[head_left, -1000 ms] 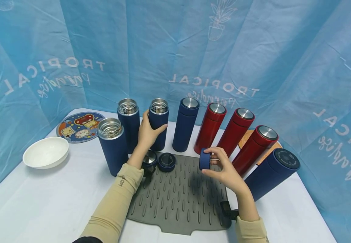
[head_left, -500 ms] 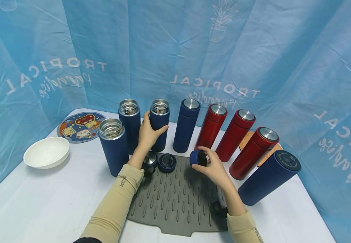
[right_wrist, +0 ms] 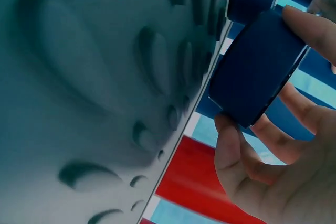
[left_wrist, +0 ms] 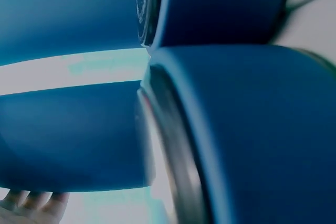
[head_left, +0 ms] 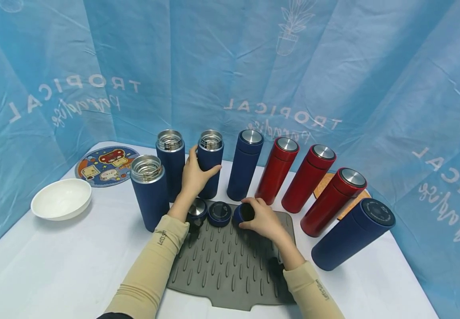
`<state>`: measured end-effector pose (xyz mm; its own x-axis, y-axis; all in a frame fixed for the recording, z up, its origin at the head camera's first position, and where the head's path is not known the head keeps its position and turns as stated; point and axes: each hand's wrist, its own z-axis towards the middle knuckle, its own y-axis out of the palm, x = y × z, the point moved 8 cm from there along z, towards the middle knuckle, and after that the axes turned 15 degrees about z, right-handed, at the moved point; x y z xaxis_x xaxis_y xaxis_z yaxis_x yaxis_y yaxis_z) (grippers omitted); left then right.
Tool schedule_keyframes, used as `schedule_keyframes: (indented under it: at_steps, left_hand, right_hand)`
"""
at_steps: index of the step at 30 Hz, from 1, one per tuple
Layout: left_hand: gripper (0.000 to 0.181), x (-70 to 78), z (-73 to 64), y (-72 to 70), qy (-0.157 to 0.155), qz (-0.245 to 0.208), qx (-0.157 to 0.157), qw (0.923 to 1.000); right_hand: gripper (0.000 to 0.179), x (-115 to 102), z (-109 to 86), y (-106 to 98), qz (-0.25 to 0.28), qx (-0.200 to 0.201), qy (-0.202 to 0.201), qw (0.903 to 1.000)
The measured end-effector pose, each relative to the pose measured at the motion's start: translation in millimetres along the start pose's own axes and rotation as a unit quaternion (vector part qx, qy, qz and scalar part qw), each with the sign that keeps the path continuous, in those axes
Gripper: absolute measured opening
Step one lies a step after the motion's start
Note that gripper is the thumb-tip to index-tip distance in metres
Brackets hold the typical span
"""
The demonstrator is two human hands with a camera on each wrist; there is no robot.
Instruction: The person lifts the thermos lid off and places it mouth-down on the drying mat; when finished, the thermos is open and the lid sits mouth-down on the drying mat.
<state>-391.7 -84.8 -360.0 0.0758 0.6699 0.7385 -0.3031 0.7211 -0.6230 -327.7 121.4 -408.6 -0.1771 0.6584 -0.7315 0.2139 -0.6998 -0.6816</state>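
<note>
My left hand (head_left: 194,177) grips a lidless blue thermos bottle (head_left: 212,160), fingers on its left side and thumb across its front. In the left wrist view, fingertips show at the edge of that bottle (left_wrist: 68,135). My right hand (head_left: 267,219) pinches a blue bottle lid (head_left: 237,215), tilted low over the grey ridged mat (head_left: 230,266). Its fingers and thumb hold opposite edges of the lid (right_wrist: 257,66) in the right wrist view. Left of it, two more lids sit on the mat: one with a black top (head_left: 219,212), one with a silver top (head_left: 197,207).
Two lidless blue bottles (head_left: 148,190) stand on the left. Rightward stand a lidded blue bottle (head_left: 245,166), red bottles (head_left: 277,170) and another blue one (head_left: 351,235). A white bowl (head_left: 61,199) and a round patterned mat (head_left: 108,166) lie far left.
My right hand has carried the lid leftward and down, from above the mat's right side to beside the other lids, turning it over somewhat. The left hand stays on its bottle.
</note>
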Motion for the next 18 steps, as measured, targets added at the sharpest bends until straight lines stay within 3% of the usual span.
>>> schedule_keyframes:
  at_steps: [18]
  left_hand:
    - [0.091, -0.4, 0.2, 0.4, -0.001, 0.015, 0.002, 0.9999]
  right_hand:
    - [0.065, 1, 8.9, 14, -0.061, -0.027, 0.011, 0.9977]
